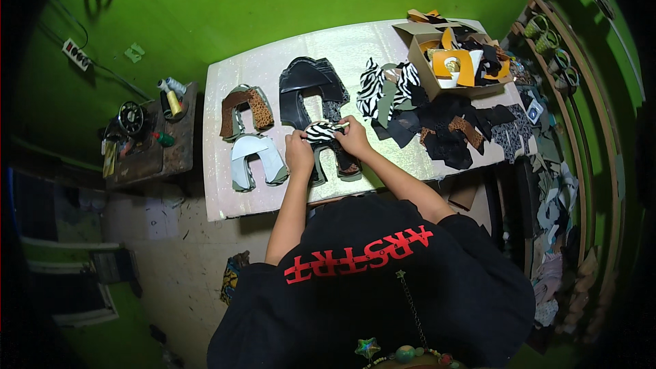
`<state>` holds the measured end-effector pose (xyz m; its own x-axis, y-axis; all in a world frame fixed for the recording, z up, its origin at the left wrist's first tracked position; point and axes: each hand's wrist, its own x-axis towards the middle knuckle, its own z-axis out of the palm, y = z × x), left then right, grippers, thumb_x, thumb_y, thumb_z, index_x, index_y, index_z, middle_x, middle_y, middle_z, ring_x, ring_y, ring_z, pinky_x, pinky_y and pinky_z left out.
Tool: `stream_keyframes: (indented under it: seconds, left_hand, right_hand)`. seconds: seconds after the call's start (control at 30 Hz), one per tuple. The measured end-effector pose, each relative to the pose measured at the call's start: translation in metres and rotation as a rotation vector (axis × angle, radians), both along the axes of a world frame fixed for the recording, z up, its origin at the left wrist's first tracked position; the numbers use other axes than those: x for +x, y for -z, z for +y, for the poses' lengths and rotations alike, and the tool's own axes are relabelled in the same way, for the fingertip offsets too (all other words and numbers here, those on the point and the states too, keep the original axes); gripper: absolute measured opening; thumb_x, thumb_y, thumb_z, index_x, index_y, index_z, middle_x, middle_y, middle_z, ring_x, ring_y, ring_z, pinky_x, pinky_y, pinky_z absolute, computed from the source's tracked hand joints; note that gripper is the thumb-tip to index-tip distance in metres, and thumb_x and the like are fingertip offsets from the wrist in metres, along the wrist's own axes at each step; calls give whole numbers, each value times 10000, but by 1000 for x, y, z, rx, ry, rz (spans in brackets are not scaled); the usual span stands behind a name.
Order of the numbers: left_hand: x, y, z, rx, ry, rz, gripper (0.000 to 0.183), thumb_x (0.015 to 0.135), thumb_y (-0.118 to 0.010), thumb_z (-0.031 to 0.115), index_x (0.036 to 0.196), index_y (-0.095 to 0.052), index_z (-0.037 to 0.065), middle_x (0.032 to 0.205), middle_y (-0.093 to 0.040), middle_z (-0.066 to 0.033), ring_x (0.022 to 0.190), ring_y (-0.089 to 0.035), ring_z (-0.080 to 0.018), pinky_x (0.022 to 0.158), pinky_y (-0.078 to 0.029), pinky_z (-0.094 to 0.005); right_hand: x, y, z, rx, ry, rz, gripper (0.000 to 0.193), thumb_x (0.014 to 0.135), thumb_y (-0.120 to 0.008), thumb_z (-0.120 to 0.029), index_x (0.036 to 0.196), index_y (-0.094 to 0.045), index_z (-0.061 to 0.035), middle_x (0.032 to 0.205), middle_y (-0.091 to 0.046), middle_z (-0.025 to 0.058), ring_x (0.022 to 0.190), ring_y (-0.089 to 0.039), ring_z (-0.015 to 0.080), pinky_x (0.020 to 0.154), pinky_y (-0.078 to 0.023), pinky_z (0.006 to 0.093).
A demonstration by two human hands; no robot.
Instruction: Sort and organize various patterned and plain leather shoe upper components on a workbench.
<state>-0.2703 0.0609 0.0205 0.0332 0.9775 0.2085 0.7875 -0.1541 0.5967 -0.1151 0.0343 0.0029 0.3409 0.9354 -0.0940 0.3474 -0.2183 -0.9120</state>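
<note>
Between my two hands is a zebra-striped piece [320,132] of fabric or leather. My left hand [298,153] pinches its left end, and my right hand [352,139] grips its right end, where a pale edge shows. Just beneath lies a dark U-shaped stack [349,165] with brown spotted parts, partly covered by the hands. Beyond it sits a larger black U-shaped stack [305,83]. To the left are a brown and leopard-spotted U-shaped stack [258,107] and a white one [272,162] with grey-green layers below.
Zebra and green scraps [389,94] lie right of the stacks, beside black scraps [447,147]. A cardboard box [421,61] overflows with offcuts at the back right. A sewing machine [131,117] and thread spools [172,102] stand on a side table. Wooden racks [581,130] line the right wall.
</note>
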Motion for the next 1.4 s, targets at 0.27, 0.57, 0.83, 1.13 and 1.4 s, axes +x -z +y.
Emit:
stream_keyframes:
  seconds: [0.27, 0.57, 0.83, 1.13, 1.4]
  left_hand:
    - [11, -17, 13, -15, 178, -179, 148, 730, -603, 111, 844, -607, 15, 647, -535, -63, 598, -509, -165, 581, -425, -281]
    - [78, -20, -13, -398, 650, -406, 144, 781, -577, 105, 905, -596, 36, 642, -495, 14, 574, -436, -53, 530, -369, -198]
    - [104, -22, -28, -590, 866, -301, 250, 776, -594, 157, 985, -567, 22, 729, -554, -48, 584, -517, -103, 531, -427, -247]
    - [102, -17, -22, -667, 876, -283, 259, 793, -575, 162, 1015, -564, 28, 769, -549, -34, 650, -516, -96, 604, -423, -232]
    - [111, -32, -23, -359, 822, -335, 347, 777, -592, 182, 1079, -503, 34, 984, -513, -119, 834, -523, -196, 749, -427, -311]
  right_hand:
    - [77, 26, -51, 329, 347, 218, 222, 700, -629, -22, 907, -547, -34, 712, -500, 21, 558, -477, 92, 538, -416, 225]
    - [151, -19, -119, -282, 779, -752, 451, 680, -676, -207, 1059, -476, -64, 1072, -443, 125, 1028, -409, 313, 823, -351, 449]
    - [160, -16, -127, -422, 771, -772, 509, 618, -711, -200, 1046, -495, -31, 1077, -463, 143, 1039, -408, 308, 821, -330, 426]
    - [165, -14, -127, -398, 753, -779, 349, 658, -677, -195, 967, -593, -55, 1038, -499, 105, 1031, -402, 289, 828, -307, 437]
    - [141, -37, -110, 48, 595, -741, 205, 715, -582, -137, 916, -613, -114, 1025, -537, 26, 1082, -400, 231, 937, -181, 516]
